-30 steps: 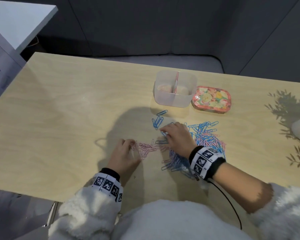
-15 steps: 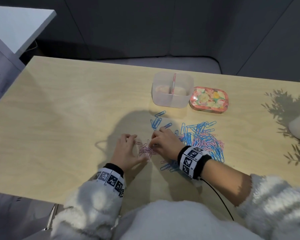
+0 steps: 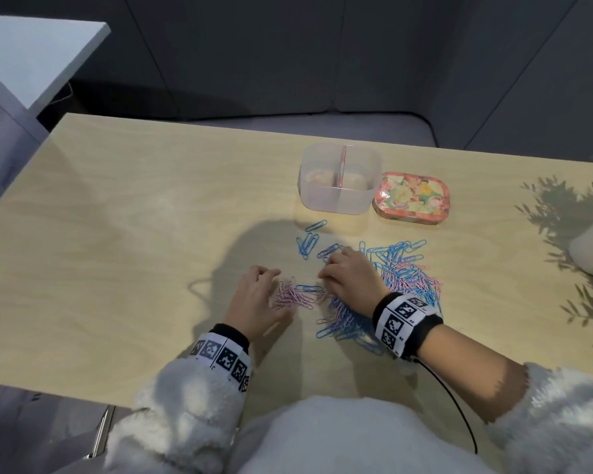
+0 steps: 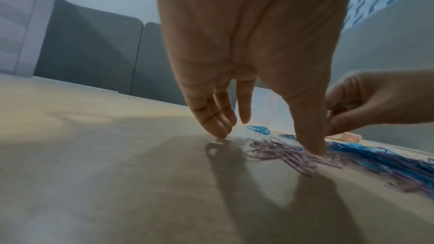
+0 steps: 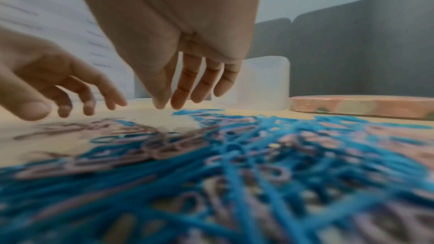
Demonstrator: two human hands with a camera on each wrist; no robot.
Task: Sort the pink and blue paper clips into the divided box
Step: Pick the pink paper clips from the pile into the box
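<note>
The pink paper clips point(image 3: 293, 297) are lying as a small separated cluster on the desk point(image 3: 134, 254), between the two hands, with one blue clip point(image 3: 309, 288) resting at its far edge. To the right, the mixed heap point(image 3: 401, 275) of pink and blue paper clips is spread out, partly hidden under the right hand point(image 3: 348, 271); a few blue paper clips point(image 3: 308, 242) are lying apart, nearer the divided box point(image 3: 339, 196).

These clips are judged to be very light, thin and stiff, coated wire that is likely to slide on the smooth desk and to hook into neighbours, so single clips may be dragged along in chains. They are best taken by pinching a small bunch at its edge, or by being raked together with flat fingertips and scooped up.

The left hand point(image 4: 253, 53) is being held with loosely extended fingers point(image 4: 216, 118), the thumb pressing down on the pink cluster and nothing being clasped. The fingers of the right hand point(image 5: 187, 84) are hanging relaxed and slightly bent, their tips just above the clips, holding nothing in the right wrist view.

The translucent divided box is standing beyond the clips, with both compartments appearing empty, though its contents are not being shown clearly. Just beside it on the right, a flowered lid point(image 3: 411, 196) is lying flat.
</note>
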